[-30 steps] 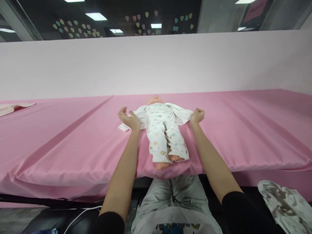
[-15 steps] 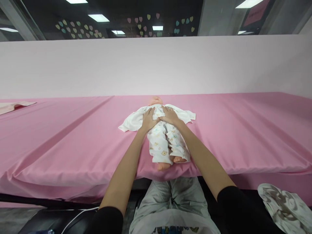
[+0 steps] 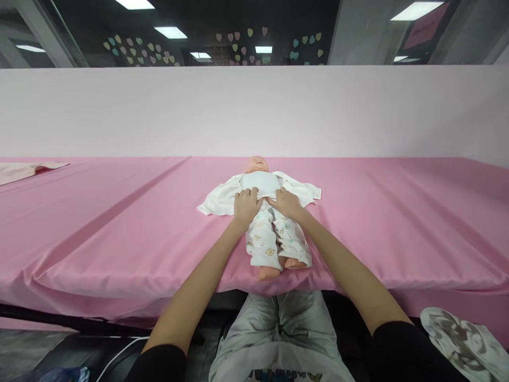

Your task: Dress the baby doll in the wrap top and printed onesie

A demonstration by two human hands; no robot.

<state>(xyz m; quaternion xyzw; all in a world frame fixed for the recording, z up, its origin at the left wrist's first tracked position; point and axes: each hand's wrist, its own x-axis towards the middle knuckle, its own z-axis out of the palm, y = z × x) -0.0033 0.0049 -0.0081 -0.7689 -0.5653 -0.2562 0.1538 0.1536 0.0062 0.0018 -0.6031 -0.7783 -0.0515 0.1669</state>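
Observation:
A baby doll (image 3: 257,164) lies on its back on the pink sheet, head away from me and bare feet towards me. It has a white top (image 3: 260,181) with the sleeves spread wide, and printed white trousers (image 3: 262,241). My left hand (image 3: 247,206) is closed at the waist of the trousers, fingers curled over the cloth. At the other side of the waist, my right hand (image 3: 287,204) is closed on the cloth too, its thumb pointing inward. The fingertips are partly hidden.
The pink sheet (image 3: 119,228) covers the wide table, with a white wall (image 3: 254,111) behind. A pale cloth (image 3: 27,171) lies at the far left. White patterned fabric (image 3: 463,339) is at lower right. A black seat (image 3: 91,353) with a white cable stands at lower left.
Both hands have moved from the doll's chest down to its waist, and their fingers have curled. The printed cloth has come down with them, baring the plain white chest.

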